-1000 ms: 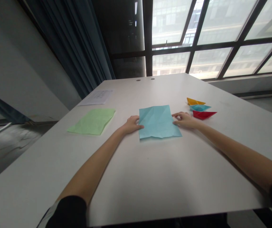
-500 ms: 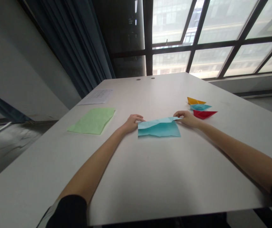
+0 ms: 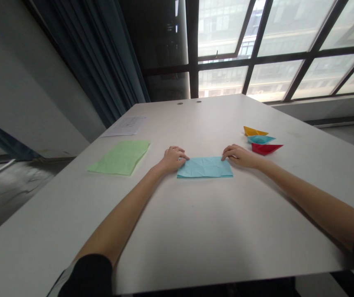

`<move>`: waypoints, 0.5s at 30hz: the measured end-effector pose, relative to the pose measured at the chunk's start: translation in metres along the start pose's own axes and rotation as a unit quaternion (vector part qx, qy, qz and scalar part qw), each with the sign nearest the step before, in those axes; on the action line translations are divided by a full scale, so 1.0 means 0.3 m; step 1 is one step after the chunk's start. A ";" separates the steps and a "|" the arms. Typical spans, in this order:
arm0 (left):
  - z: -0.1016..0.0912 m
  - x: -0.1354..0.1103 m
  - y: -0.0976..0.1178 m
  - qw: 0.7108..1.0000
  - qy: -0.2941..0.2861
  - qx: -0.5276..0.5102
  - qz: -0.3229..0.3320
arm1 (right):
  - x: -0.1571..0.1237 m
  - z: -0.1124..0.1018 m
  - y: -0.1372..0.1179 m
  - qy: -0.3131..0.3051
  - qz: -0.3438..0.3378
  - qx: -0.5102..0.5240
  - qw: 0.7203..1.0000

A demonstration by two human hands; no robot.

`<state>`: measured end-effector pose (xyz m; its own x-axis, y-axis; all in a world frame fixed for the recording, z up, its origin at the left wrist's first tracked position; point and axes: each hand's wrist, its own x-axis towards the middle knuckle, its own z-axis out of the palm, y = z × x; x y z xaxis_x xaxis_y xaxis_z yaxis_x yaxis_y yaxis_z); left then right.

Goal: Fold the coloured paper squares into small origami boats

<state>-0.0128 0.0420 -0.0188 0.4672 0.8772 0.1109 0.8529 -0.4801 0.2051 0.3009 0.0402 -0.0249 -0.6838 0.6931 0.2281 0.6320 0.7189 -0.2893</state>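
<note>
A light blue sheet of origami paper (image 3: 206, 167) lies on the table, folded into a flat, creased rectangle with its layers showing along the near edge. At its upper left corner my left hand (image 3: 173, 159) has its thumb and fingers closed on the paper. My right hand (image 3: 237, 156) grips the upper right corner with bent fingertips. Just beyond my right hand are three folded paper boats: a red one (image 3: 265, 148), a blue one (image 3: 261, 139) and a yellow one (image 3: 254, 131).
A pale green sheet of paper (image 3: 121, 157) lies left of my left hand. Behind it is a white printed sheet (image 3: 126, 125) near the left edge of the white table (image 3: 195, 231). A dark blue curtain (image 3: 93, 57) and windows stand beyond the table.
The raised upper layer of the blue paper has come down toward me and now covers the darker inside. Both hands shifted slightly, the right one to the left.
</note>
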 end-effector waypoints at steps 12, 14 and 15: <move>0.036 -0.031 0.206 0.990 -0.033 0.052 0.125 | 0.023 0.037 -0.152 -0.027 -0.025 -0.045 0.998; 0.051 -0.034 0.207 0.992 -0.043 0.042 0.107 | 0.020 0.051 -0.158 -0.028 -0.011 -0.053 0.998; 0.056 -0.036 0.206 0.993 -0.058 0.037 0.098 | 0.017 0.058 -0.158 -0.028 -0.004 -0.055 0.998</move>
<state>0.0388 0.0028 -0.0235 0.6456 0.7631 0.0290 0.7558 -0.6440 0.1185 0.2612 0.0088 -0.0262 -0.7070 0.6848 0.1767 0.6600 0.7287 -0.1829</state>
